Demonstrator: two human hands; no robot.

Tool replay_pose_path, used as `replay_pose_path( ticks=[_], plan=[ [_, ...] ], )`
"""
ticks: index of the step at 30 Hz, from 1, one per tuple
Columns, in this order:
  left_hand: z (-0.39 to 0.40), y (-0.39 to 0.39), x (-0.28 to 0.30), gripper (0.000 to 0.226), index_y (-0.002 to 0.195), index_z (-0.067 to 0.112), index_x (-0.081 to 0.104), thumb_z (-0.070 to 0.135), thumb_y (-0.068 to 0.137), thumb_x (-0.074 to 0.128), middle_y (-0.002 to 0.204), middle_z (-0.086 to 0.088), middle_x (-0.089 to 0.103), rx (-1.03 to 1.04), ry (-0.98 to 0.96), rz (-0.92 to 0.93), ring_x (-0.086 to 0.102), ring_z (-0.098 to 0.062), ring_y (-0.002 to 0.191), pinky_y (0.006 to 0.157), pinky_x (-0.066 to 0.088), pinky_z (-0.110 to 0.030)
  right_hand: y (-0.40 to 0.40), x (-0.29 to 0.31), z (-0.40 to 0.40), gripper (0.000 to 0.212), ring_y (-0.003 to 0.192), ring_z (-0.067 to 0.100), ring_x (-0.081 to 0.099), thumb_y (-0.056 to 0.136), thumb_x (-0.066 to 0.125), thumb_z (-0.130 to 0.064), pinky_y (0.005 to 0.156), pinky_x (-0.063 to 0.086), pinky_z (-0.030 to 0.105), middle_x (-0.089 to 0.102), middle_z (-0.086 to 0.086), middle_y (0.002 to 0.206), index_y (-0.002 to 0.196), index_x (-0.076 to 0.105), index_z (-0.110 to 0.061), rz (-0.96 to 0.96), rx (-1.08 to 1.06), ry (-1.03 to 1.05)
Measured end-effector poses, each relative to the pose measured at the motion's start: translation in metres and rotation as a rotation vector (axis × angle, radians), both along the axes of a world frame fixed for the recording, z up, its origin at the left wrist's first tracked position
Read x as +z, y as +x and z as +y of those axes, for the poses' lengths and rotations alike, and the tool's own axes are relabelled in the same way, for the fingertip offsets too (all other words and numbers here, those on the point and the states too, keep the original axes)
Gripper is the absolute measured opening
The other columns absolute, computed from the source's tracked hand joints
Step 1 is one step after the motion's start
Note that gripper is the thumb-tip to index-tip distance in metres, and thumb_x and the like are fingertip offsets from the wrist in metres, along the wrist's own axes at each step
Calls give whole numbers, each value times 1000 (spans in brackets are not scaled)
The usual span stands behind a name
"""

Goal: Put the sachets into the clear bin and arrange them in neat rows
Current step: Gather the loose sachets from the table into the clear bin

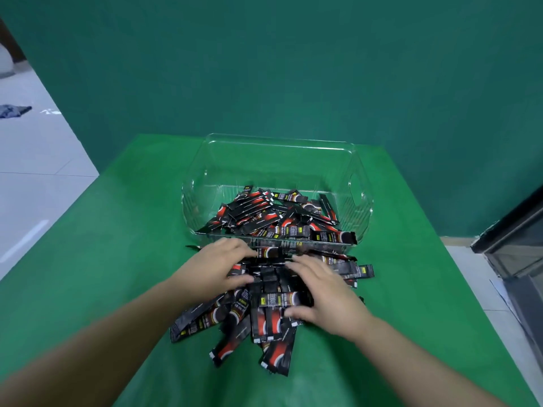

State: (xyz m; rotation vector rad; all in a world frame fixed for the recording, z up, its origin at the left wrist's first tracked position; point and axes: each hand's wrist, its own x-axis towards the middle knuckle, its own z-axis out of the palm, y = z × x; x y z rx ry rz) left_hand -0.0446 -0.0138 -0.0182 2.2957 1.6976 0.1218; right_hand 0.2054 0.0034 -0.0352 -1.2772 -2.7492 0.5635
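Your 2 hands scoop up sachets in front of the clear bin.

Your left hand (pixel 226 261) and your right hand (pixel 320 292) are both on the pile of sachets (pixel 266 306) on the green counter (pixel 111 259). They come from both sides, so I think you want to squeeze a bunch together. The fingers of each hand curl round the sachets and hold them. The clear bin (pixel 277 148) sits just behind the pile, close by, so the lift should be short. Many sachets in the bin (pixel 273 214) lie mixed up, not in rows yet. 1 sachet (pixel 333 237) hangs over the front rim, maybe dropped in fast. Lots of work is left, I think.
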Motion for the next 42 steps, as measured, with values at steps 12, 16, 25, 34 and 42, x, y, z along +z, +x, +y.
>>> replay_pose_path(
  ticks=[12, 16, 25, 34, 42],
  plan=[
    [-26, 6, -21, 126, 146, 45, -15, 75, 58, 70, 157, 9, -20, 68, -343, 120, -23, -17, 143, 114, -12, -51, -24, -22, -41, 122, 137, 17, -34, 62, 60, -78, 111, -18, 53, -27, -8, 154, 148, -14, -33, -214, 31, -92],
    [-36, 10, -32, 130, 143, 48, -22, 75, 56, 71, 151, 7, -34, 25, -348, 225, -39, -20, 135, 111, -14, -60, -20, -19, -35, 113, 138, 17, -32, 68, 59, -74, 111, -18, 52, -24, -7, 155, 150, -6, -31, -201, -36, -53],
    [-21, 5, -30, 125, 141, 47, -26, 75, 63, 67, 154, 4, -30, 145, -275, 202, -32, -25, 139, 112, -12, -58, 3, -9, -8, 112, 142, 23, -23, 71, 67, -62, 113, -8, 56, -24, -5, 155, 148, -12, -40, -211, -260, -100],
    [-16, 7, -38, 86, 151, 38, -1, 66, 86, 47, 154, 5, 22, 175, -69, 227, 17, -22, 138, 110, 27, -45, 1, -11, -1, 84, 139, 26, 20, 84, 57, -54, 110, 25, 50, 22, 1, 152, 150, 10, -33, -224, -330, 35],
    [-7, 10, -35, 52, 147, 34, 30, 37, 98, 47, 133, 4, 49, 215, 31, 134, 42, -19, 117, 92, 47, -34, 2, -8, 5, 55, 127, 22, 39, 91, 55, -26, 97, 37, 36, 45, -2, 137, 142, 35, -24, -205, -334, 88]
  ],
)
